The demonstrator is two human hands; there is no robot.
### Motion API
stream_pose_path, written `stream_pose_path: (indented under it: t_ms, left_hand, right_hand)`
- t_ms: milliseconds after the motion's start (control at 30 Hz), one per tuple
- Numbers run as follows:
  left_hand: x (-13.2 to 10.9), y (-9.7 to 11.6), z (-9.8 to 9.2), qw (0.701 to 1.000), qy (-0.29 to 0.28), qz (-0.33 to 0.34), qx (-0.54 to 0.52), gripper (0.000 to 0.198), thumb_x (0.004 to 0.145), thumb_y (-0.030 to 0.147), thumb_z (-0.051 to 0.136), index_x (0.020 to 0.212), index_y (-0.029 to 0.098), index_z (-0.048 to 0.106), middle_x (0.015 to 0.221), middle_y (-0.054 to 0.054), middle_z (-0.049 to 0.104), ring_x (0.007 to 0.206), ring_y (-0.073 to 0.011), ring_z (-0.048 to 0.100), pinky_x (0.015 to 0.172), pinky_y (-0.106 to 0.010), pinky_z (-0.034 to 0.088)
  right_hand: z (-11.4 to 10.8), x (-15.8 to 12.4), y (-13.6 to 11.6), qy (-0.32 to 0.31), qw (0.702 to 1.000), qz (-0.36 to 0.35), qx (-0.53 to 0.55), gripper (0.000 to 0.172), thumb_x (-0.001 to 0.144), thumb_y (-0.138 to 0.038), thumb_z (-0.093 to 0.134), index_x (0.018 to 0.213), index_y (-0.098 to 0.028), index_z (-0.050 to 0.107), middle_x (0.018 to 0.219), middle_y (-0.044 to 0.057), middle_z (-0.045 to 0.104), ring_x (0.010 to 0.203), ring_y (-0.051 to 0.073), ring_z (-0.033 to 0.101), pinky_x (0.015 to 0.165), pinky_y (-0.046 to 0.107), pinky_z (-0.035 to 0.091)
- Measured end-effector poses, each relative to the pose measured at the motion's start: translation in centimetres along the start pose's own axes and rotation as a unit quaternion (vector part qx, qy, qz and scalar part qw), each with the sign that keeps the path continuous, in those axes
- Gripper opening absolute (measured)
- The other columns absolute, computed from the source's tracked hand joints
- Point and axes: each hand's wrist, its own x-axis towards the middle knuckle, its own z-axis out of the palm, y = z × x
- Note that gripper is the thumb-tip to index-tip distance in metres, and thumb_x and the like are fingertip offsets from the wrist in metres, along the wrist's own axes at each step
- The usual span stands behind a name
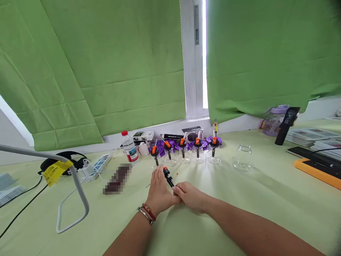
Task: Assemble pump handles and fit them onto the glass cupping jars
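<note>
A black dispenser top [168, 176] with an orange piece at its upper end lies between my two hands, close above the table. My left hand [160, 190] is closed around it from the left. A thin metal rod [148, 185] sticks out to the left of that hand. My right hand [190, 195] pinches the lower end of the same part, its thumb on top; what lies under the fingers is hidden. Just beyond my hands stands a row of several glass jars [198, 158], fitted with similar black-and-orange tops [197, 143]. Farther right is a glass jar [242, 158] without a top.
Purple netting [204, 144] and small boxes [144, 136] sit behind the row. Left stand a water bottle [130, 148], a power strip [99, 164] and a grey bent-tube stand [85, 206]. To the right are a lilac bottle [275, 121], stacked papers [309, 137] and an orange-black case [318, 170].
</note>
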Motion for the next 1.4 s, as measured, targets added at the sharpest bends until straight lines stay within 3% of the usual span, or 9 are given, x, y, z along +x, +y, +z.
stream_pose_path:
  t_ms: [233,533,633,800,933,1100,1200,1400]
  left_hand:
    - [0.0,0.0,0.4,0.999,-0.012,-0.044,-0.020,0.082,0.051,0.027,0.064,0.126,0.012,0.035,0.127,-0.019,0.045,0.122,-0.0377,0.039,0.103,-0.052,0.032]
    - [0.2,0.3,1.2,0.999,0.030,-0.031,-0.008,0.061,0.053,0.023,0.062,0.111,0.017,0.043,0.110,-0.011,0.051,0.106,-0.0311,0.048,0.095,-0.045,0.037]
    - [0.4,0.0,1.6,0.998,0.037,-0.046,0.007,0.057,0.052,0.026,0.065,0.105,0.018,0.045,0.106,-0.010,0.052,0.102,-0.0302,0.049,0.092,-0.043,0.038]
    - [0.8,-0.8,2.3,0.997,0.030,-0.063,0.029,0.055,0.052,0.031,0.069,0.101,0.017,0.047,0.103,-0.010,0.053,0.101,-0.0302,0.049,0.090,-0.042,0.038]
    - [1.0,-1.2,2.6,0.996,0.027,-0.076,0.033,0.060,0.051,0.035,0.072,0.102,0.017,0.048,0.103,-0.011,0.054,0.101,-0.0307,0.050,0.089,-0.041,0.038]
    - [1.1,-1.3,2.7,0.996,0.018,-0.082,0.035,0.062,0.050,0.034,0.073,0.104,0.017,0.048,0.103,-0.010,0.054,0.101,-0.0308,0.051,0.088,-0.041,0.039]
    - [1.2,-1.4,2.8,0.996,0.019,-0.080,0.035,0.060,0.051,0.036,0.072,0.103,0.017,0.048,0.103,-0.011,0.055,0.101,-0.0307,0.051,0.088,-0.040,0.039]
    - [1.4,-1.6,2.8,0.996,0.007,-0.084,0.033,0.060,0.050,0.037,0.073,0.101,0.018,0.047,0.100,-0.010,0.055,0.099,-0.0302,0.052,0.086,-0.039,0.040]
  right_hand:
    - [0.2,0.4,0.4,0.002,0.999,0.023,0.033,0.035,0.090,-0.041,0.043,0.064,-0.019,0.047,0.053,-0.004,0.039,0.049,0.010,0.028,0.051,0.025,0.024]
    - [0.4,1.3,0.7,0.030,0.998,0.046,0.029,0.027,0.087,-0.031,0.047,0.064,-0.017,0.052,0.050,-0.006,0.034,0.048,0.009,0.027,0.050,0.024,0.023]
    - [0.3,2.1,1.4,0.055,0.997,0.041,0.045,0.023,0.084,-0.029,0.050,0.067,-0.015,0.058,0.051,-0.005,0.039,0.049,0.009,0.034,0.051,0.023,0.028]
    - [-0.3,2.3,1.8,0.085,0.992,-0.090,-0.021,0.023,0.083,-0.021,0.049,0.080,-0.017,0.071,0.080,0.004,0.065,0.082,0.018,0.057,0.076,0.028,0.044]
    - [-0.6,2.0,1.8,0.123,0.984,-0.101,-0.086,0.034,0.081,-0.012,0.047,0.105,-0.018,0.070,0.116,0.009,0.061,0.107,0.023,0.055,0.097,0.035,0.040]
    - [-0.3,2.6,2.2,0.104,0.981,-0.136,-0.090,0.037,0.081,-0.008,0.045,0.105,-0.021,0.070,0.117,0.009,0.058,0.111,0.021,0.053,0.101,0.035,0.040]
    - [-0.3,2.8,2.4,0.121,0.982,-0.121,-0.080,0.037,0.081,-0.009,0.046,0.108,-0.019,0.069,0.120,0.010,0.056,0.114,0.021,0.052,0.103,0.036,0.038]
    - [-0.6,2.7,2.5,0.095,0.986,-0.115,-0.071,0.040,0.082,-0.008,0.045,0.112,-0.021,0.068,0.125,0.008,0.053,0.116,0.021,0.051,0.101,0.035,0.039]
